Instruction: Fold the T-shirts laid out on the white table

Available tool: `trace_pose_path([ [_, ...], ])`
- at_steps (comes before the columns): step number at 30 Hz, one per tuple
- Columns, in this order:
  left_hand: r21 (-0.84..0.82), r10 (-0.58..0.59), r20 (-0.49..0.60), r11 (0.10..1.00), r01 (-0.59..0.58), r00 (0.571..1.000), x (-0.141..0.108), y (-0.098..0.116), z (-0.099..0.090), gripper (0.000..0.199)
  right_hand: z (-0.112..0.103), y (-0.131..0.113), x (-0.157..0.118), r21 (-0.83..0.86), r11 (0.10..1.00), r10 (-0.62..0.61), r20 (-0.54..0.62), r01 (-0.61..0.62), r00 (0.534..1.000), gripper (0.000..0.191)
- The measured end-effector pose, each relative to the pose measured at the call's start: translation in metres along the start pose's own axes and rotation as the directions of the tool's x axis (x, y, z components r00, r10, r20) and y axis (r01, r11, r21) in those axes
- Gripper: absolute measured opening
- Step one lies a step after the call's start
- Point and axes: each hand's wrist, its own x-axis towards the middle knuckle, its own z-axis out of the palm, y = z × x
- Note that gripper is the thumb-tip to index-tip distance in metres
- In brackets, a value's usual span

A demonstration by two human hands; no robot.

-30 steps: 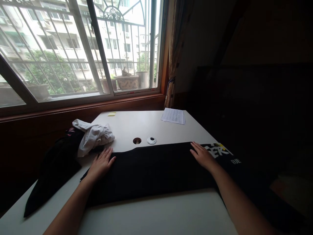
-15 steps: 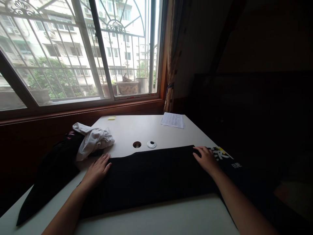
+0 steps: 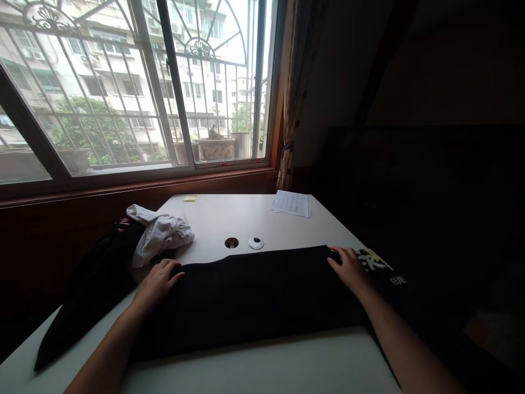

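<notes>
A black garment (image 3: 246,301) lies folded into a long, flat band across the white table (image 3: 213,219). Its right part, with white and yellow printed letters (image 3: 378,260), reaches toward the dark right side; its exact kind is hard to make out. On the garment's left end rests my left hand (image 3: 158,282), fingers bent at the far corner and thumb apart on the cloth. My right hand (image 3: 348,268) touches the far edge near the right end, thumb and fingers spread. Both hands are open, and no cloth shows pinched in either.
Left on the table are a crumpled white cloth (image 3: 164,235) and another black garment (image 3: 90,279) hanging past the edge. Papers (image 3: 292,203), a yellow sticky note (image 3: 190,198), a round hole (image 3: 232,242) and a white round cap (image 3: 256,242) lie farther back, below a barred window (image 3: 123,98).
My left hand has gone from lying flat to bent fingers at the garment's far left corner. My right hand stays nearly where it was. The view has shifted slightly.
</notes>
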Motion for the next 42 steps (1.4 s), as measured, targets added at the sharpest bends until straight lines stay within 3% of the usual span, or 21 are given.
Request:
trace_pose_path([
  [19,0.056,-0.119,-0.062,0.991,0.122,0.991,0.008,-0.019,0.004,0.048,0.004,0.005,0.002,-0.013,1.000,-0.016,0.023,0.016,1.000,0.039],
  [29,-0.198,-0.173,-0.034,0.967,0.163,0.984,0.005,-0.029,-0.011,0.057,0.000,0.001,0.001,0.002,1.000,-0.005,0.034,0.005,0.999,0.040],
  [33,-0.240,-0.186,0.024,0.953,0.186,0.982,0.005,-0.029,-0.019,0.062,-0.001,0.000,0.001,-0.002,1.000,0.020,0.066,-0.020,0.998,0.042],
  [42,-0.245,-0.185,0.038,0.951,0.189,0.982,0.004,-0.023,-0.025,0.061,-0.003,-0.004,-0.001,0.001,1.000,0.027,0.064,-0.027,0.998,0.039],
])
